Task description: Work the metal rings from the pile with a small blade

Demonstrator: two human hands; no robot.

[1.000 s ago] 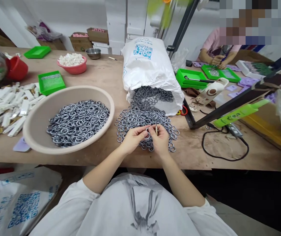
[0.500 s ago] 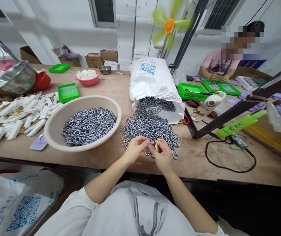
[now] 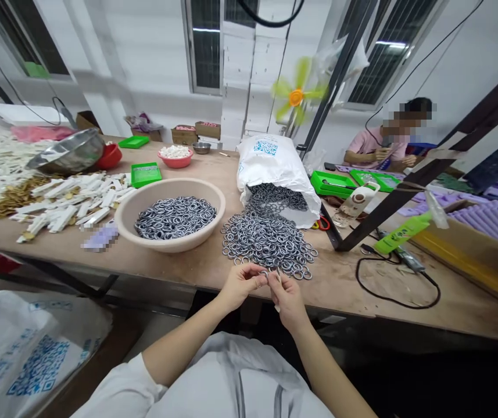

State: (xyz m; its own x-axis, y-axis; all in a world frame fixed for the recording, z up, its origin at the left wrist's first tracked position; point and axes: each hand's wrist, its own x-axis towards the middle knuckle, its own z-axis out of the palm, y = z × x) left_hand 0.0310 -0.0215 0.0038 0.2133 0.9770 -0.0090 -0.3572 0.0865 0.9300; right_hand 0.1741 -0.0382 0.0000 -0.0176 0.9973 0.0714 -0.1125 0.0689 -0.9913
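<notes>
My left hand (image 3: 243,284) pinches a dark grey ring (image 3: 264,273) between thumb and fingertips at the table's front edge. Close against it, my right hand (image 3: 291,301) is closed around a slim pale strip (image 3: 279,280), mostly covered by the fingers; its kind cannot be made out. Just beyond both hands spreads a heap of grey rings (image 3: 266,241), spilling from the mouth of a white sack (image 3: 270,159) lying on its side. To the left, a wide beige basin (image 3: 214,217) holds many more of these rings.
White plastic pieces (image 3: 61,217) and a tilted metal bowl (image 3: 63,154) lie at left. A red bowl (image 3: 178,164) and green tray (image 3: 146,181) stand behind the basin. On the right are a dark metal post (image 3: 340,242), a black cable (image 3: 399,305), a spinning fan (image 3: 296,97) and a seated person (image 3: 368,145).
The view has tilted up and turned slightly left. My hands have come nearer the table's front edge, still together. The person at right has raised their hands.
</notes>
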